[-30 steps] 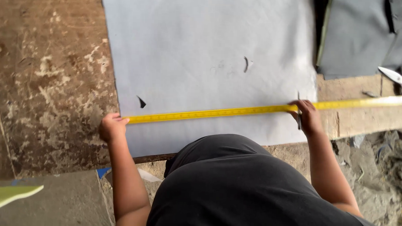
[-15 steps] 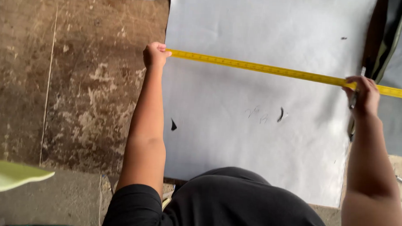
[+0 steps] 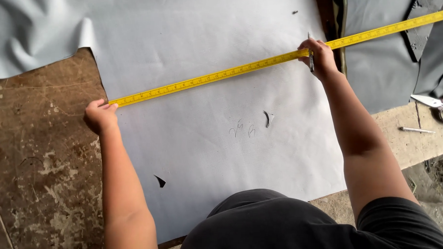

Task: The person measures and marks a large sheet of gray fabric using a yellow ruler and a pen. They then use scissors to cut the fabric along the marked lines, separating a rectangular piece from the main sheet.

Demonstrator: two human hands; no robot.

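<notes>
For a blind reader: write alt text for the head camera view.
A person's left hand and right hand press a long yellow ruler slantwise across a pale grey sheet on a worn brown table; the right hand also holds a thin marking tool. Scissors lie at the right edge.

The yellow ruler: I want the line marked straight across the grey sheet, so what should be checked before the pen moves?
1. Left hand pins the yellow ruler at its near end, by the sheet's left edge: ok.
2. Right hand presses the ruler down further along: ok.
3. Ruler lies flat across the grey sheet: ok as far as visible.
4. Pen in the right hand, tip at the ruler's edge: cannot tell, the fingers hide the tip.
5. Sheet smooth under the ruler: ok; wrinkles only at the far left corner.
6. Scissors clear of the ruler: ok.
</notes>
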